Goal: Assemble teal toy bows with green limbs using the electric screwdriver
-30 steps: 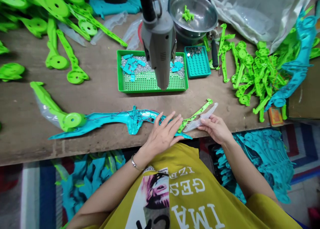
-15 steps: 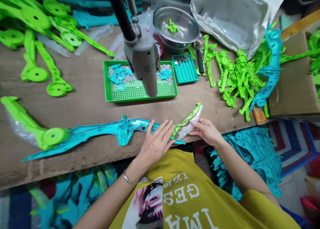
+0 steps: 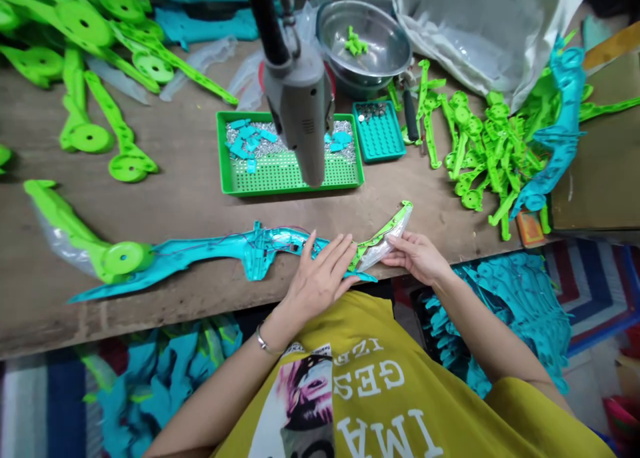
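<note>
A long blue plastic shell (image 3: 205, 245), shaped like half of a toy bow, lies along the front of the table with wires running inside it. A green limb (image 3: 75, 221) with a round hub is joined at its left end. My left hand (image 3: 323, 271) rests flat over the shell's right part, fingers stretched out, hiding the joint there. From under it a slim green limb (image 3: 384, 230) points up to the right. My right hand (image 3: 419, 258) pinches a clear plastic piece (image 3: 383, 248) against the lower side of that slim limb.
A hanging electric screwdriver (image 3: 300, 111) hovers above a green tray (image 3: 290, 187) of screws and blue pieces. Beyond are a teal tray (image 3: 380, 135) and a metal bowl (image 3: 385, 51). Green parts (image 3: 493, 151) lie piled right; larger green limbs (image 3: 87, 138) lie left. Blue shells (image 3: 505, 305) are stacked below the table.
The clear piece has come closer to the slim green limb, narrowing the gap between them. My left hand stays on the shell. The whole view has shifted slightly.
</note>
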Tool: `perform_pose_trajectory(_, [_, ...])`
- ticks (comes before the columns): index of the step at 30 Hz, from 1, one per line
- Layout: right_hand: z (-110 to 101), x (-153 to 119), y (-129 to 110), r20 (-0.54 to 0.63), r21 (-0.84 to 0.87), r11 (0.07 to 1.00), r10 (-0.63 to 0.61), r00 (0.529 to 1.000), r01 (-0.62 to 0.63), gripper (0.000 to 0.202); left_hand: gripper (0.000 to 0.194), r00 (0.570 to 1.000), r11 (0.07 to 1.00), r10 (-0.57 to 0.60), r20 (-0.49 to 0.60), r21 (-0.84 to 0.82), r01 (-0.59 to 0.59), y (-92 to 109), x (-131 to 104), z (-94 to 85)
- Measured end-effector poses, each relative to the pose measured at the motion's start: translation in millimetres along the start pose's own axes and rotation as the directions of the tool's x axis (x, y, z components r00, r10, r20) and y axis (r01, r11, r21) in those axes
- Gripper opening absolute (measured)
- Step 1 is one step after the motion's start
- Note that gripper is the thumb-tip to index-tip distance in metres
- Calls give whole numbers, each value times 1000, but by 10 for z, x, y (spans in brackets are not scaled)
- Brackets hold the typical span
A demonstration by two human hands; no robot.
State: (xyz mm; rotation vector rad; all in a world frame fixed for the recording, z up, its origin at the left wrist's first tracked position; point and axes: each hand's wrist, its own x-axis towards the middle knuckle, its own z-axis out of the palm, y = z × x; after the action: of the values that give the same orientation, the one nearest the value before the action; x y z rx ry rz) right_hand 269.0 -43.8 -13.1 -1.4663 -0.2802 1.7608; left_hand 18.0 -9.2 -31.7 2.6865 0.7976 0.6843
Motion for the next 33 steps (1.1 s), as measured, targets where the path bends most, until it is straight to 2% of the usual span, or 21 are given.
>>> perform_pose_trajectory(7, [-11,16,-9,-31,-67,998,16,999,-18,30,51,1000,1000,10,24,20,-10,-6,-19,5])
perform_pose_trajectory(12, [8,-2,-32,-49,-38,999,31,998,-32,26,52,1000,1000,11,23,3,-11,-11,-27,18])
perform_pose_trajectory(20, [146,-42,-82,-137,-15,998,65,988,-68,11,50,1000,1000,18,10,-7,-18,-14,-24,24])
perform_pose_trajectory(26, [149,-33,-65,-165,-84,995,44,985,-59,15,51,1000,1000,10,27,-18,-10,-20,-36,25])
perform_pose_trajectory(33, [133,-24,-154,-208,-156,978,101,973,-135,13,49,999,1000,6,36,-3,-5,-4,-23,4])
